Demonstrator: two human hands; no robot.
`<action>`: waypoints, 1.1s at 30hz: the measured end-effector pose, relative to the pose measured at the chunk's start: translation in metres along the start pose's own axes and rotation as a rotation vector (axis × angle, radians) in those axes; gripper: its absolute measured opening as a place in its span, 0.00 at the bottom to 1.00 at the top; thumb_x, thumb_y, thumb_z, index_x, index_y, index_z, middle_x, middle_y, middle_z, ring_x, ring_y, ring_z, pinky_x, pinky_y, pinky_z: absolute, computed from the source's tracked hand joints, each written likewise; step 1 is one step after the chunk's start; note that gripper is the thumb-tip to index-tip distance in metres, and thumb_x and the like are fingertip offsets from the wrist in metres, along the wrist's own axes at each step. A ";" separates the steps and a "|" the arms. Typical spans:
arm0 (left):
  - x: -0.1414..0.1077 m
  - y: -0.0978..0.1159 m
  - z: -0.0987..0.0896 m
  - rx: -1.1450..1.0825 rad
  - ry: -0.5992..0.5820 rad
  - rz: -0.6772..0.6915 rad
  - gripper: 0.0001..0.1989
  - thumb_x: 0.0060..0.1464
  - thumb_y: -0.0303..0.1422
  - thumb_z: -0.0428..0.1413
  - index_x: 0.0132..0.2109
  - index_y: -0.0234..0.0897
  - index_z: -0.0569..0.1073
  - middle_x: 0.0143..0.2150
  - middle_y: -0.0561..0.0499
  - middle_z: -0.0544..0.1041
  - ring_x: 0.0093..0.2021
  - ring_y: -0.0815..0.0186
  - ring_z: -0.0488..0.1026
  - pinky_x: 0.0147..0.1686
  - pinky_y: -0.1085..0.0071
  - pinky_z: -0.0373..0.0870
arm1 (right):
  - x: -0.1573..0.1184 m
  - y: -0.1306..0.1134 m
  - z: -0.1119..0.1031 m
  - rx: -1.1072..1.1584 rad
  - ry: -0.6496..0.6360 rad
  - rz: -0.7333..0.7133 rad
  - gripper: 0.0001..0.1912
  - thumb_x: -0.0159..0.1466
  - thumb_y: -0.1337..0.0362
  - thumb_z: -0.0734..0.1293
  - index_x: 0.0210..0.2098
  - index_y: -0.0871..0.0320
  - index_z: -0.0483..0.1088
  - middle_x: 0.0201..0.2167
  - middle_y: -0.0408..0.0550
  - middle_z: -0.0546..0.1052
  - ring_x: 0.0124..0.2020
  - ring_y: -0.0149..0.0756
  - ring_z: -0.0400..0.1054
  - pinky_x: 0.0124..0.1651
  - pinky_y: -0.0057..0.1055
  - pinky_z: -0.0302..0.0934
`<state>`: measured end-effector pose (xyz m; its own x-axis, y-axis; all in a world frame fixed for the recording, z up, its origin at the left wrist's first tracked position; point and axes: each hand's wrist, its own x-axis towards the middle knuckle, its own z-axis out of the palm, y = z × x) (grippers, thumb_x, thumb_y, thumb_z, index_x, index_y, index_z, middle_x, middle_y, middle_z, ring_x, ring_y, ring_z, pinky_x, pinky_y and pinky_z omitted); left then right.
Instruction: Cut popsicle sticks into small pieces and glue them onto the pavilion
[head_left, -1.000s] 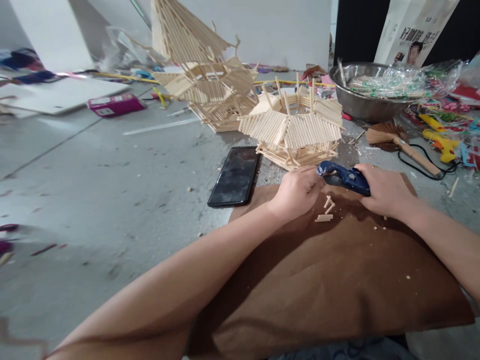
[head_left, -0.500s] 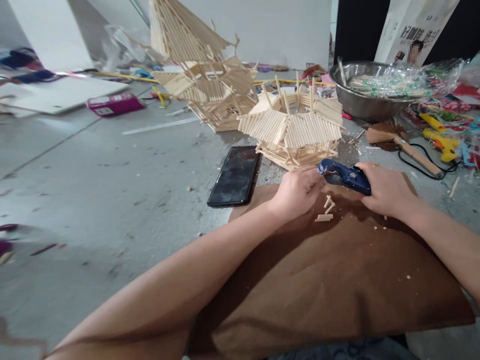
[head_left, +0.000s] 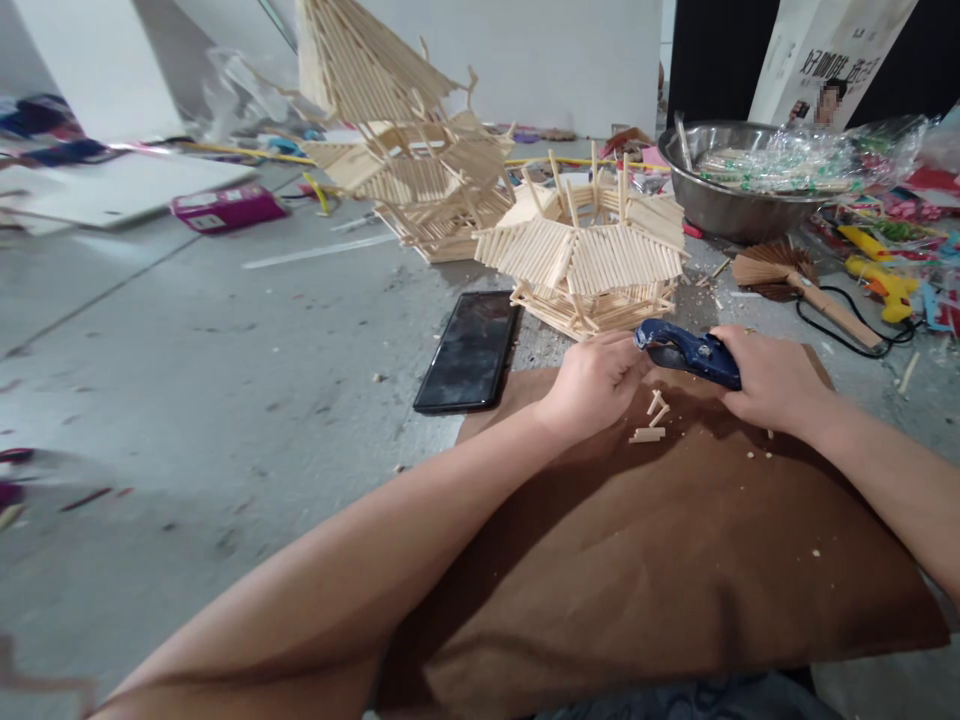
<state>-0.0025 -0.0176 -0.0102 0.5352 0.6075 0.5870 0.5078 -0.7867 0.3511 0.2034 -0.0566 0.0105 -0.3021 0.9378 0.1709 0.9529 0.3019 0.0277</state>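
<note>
My right hand (head_left: pixel 776 380) is wrapped round the handle of a blue cutter (head_left: pixel 694 352), which points left. Its head reaches the fingertips of my left hand (head_left: pixel 596 385). Those fingers are closed in a pinch, and whatever they hold is hidden. Just below the cutter, several short cut pieces of wooden stick (head_left: pixel 647 435) lie on a brown sheet (head_left: pixel 675 560). Beyond my hands stands a many-sided model (head_left: pixel 581 255) built of wooden sticks, with a sloping roof and upright posts.
A taller stick tower (head_left: pixel 442 170) with a pointed roof stands behind. Left of my hands lies a black phone (head_left: pixel 469 350). At the right are a steel basin (head_left: pixel 739 205) of wrapped sticks, a brown paper fan (head_left: pixel 806 295) and a yellow glue gun (head_left: pixel 885 285). A purple packet (head_left: pixel 229 207) lies far left.
</note>
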 end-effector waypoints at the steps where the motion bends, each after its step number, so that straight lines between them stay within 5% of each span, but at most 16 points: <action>1: 0.000 0.000 0.000 0.011 0.001 0.004 0.11 0.55 0.26 0.47 0.27 0.32 0.71 0.24 0.50 0.72 0.25 0.70 0.69 0.25 0.75 0.64 | 0.000 0.000 0.000 -0.003 -0.004 0.002 0.21 0.52 0.62 0.60 0.45 0.58 0.63 0.37 0.51 0.75 0.35 0.43 0.68 0.28 0.32 0.49; 20: 0.001 0.004 0.000 -0.044 -0.003 0.000 0.14 0.58 0.31 0.46 0.25 0.34 0.68 0.23 0.52 0.71 0.25 0.72 0.68 0.24 0.77 0.63 | 0.000 -0.008 -0.002 -0.102 -0.066 0.109 0.14 0.55 0.60 0.60 0.39 0.58 0.65 0.29 0.49 0.75 0.29 0.41 0.68 0.26 0.31 0.45; 27: 0.007 0.005 -0.003 -0.203 -0.105 -0.128 0.14 0.57 0.31 0.48 0.25 0.32 0.71 0.22 0.53 0.72 0.23 0.74 0.66 0.23 0.78 0.60 | 0.008 0.022 0.004 -0.067 0.032 0.220 0.21 0.57 0.54 0.60 0.46 0.58 0.64 0.34 0.54 0.75 0.32 0.44 0.69 0.29 0.34 0.52; 33: 0.007 0.000 0.001 -0.270 -0.125 -0.261 0.14 0.56 0.34 0.49 0.27 0.32 0.73 0.22 0.53 0.72 0.22 0.74 0.65 0.22 0.78 0.60 | 0.013 0.043 0.022 -0.114 0.006 0.103 0.28 0.57 0.44 0.59 0.45 0.62 0.64 0.37 0.59 0.74 0.37 0.48 0.68 0.34 0.39 0.57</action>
<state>0.0024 -0.0135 -0.0070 0.4977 0.7868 0.3650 0.4506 -0.5941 0.6663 0.2397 -0.0274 -0.0075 -0.2028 0.9617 0.1844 0.9757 0.1825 0.1211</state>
